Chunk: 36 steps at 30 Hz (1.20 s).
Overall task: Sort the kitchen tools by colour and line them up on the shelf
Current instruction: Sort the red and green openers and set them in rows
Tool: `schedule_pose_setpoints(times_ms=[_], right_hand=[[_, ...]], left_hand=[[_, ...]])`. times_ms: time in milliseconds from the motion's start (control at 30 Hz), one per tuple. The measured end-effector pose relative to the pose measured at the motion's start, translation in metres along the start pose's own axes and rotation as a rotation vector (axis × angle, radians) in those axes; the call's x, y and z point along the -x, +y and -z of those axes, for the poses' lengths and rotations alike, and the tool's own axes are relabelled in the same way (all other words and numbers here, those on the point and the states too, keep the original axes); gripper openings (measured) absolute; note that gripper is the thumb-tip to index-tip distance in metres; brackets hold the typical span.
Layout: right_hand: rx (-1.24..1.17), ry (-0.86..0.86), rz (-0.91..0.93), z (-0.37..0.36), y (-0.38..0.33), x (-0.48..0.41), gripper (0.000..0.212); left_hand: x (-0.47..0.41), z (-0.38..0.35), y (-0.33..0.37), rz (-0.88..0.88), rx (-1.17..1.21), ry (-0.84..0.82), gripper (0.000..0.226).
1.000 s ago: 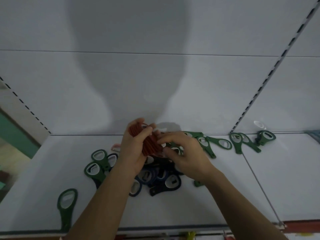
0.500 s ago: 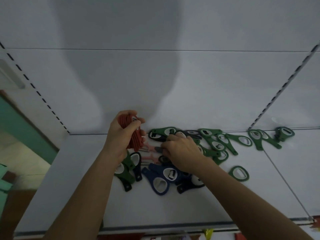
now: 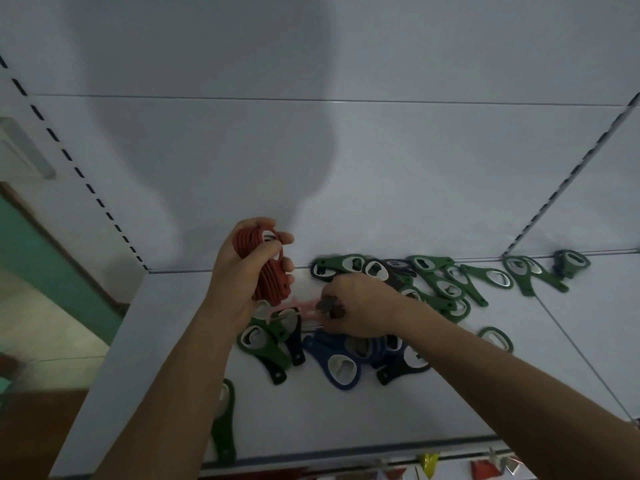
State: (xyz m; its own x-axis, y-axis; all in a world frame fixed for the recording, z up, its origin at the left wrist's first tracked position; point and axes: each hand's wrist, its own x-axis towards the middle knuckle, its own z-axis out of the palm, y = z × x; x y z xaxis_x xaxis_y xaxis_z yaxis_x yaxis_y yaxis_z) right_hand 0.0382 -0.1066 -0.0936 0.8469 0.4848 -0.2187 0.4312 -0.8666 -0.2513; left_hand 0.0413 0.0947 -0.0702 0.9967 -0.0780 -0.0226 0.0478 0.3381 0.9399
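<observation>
White shelf (image 3: pixel 346 420), no bin on it, only a mixed green and blue pile (image 3: pixel 320 346). Seems the collecting step: grips red stack (image 3: pixel 273 271) in left hand (image 3: pixel 239 275), reaches right hand (image 3: pixel 363 308), fingers curled, at pink tools (image 3: pixel 304 306); cannot tell what is pinched. Next calls for lifting one tool cleanly.

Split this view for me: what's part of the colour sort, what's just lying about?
Job: left hand gripping red tool stack; right hand at the pink tools; green tools; blue tools; shelf.
Not job: coloured packets below the shelf edge; slotted upright; teal wall at left.
</observation>
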Motion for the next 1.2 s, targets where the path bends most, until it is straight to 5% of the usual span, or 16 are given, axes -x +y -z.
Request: schedule_pose_setpoints(times_ms=[233, 433, 667, 900, 1200], right_hand=[[0.067, -0.055, -0.013, 0.011, 0.003, -0.004, 0.024], [0.18, 0.101, -0.037, -0.005, 0.006, -0.012, 0.014], [-0.567, 0.504, -0.193, 0.022, 0.031, 0.002, 0.003], [-1.367, 0.815, -0.179, 0.044, 0.036, 0.043, 0.021], [-1.764, 0.885, -0.211, 0.048, 0.105, 0.14, 0.04]], left_hand=[[0.0, -0.001, 0.005, -0.015, 0.007, -0.051, 0.029], [0.001, -0.007, 0.007, -0.033, 0.01, -0.077, 0.03], [0.001, -0.016, 0.006, -0.096, 0.127, -0.058, 0.027], [-0.006, -0.07, -0.014, -0.013, 0.068, -0.044, 0.033], [-0.009, -0.198, -0.054, 0.162, -0.035, -0.31, 0.027]])
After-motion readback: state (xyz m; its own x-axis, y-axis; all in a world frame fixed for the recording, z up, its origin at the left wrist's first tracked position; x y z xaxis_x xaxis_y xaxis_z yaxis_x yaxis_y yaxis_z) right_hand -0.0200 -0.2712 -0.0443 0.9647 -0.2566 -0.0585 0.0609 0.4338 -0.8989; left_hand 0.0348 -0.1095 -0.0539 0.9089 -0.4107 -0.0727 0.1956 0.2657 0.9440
